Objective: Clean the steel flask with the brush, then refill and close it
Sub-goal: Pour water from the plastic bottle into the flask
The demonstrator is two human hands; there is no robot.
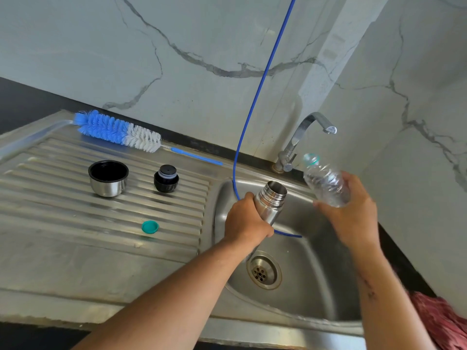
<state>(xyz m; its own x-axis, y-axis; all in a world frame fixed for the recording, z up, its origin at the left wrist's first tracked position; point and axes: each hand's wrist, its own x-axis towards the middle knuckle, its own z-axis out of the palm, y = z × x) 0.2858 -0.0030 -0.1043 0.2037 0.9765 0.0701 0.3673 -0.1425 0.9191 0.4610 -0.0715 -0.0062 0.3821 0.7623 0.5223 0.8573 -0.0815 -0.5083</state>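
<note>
We look down at a steel sink (316, 281) set into a worktop, our two bare arms reaching over the basin. Our left hand (246, 223) is wrapped round the body of the open steel flask (271, 200), held above the basin and tilted so its threaded mouth leans up and to the right. Our right hand (353, 213) grips a clear plastic bottle (326, 181) by its lower part, with the uncapped neck pointing up and left, near the flask mouth but apart from it. How much water is in the bottle we cannot tell.

On the ribbed draining board (75, 223) to the left lie the blue-and-white brush (118, 131) along the back edge, the steel cup lid (108, 178) standing mouth up, the black stopper (166, 178) just to its right, and a small teal bottle cap (150, 227) nearer us. A thin blue hose (255, 97) hangs down the marble wall into the basin, passing behind the flask. The tap (303, 137) stands at the back and looks to be off.

We judge this to be the refill step. The risks: the two mouths are both narrow, so a pour started off-line would spill into the sink; the wet-looking steel may slip in the left hand; a squeeze on the soft bottle could send water gushing past the rim.
</note>
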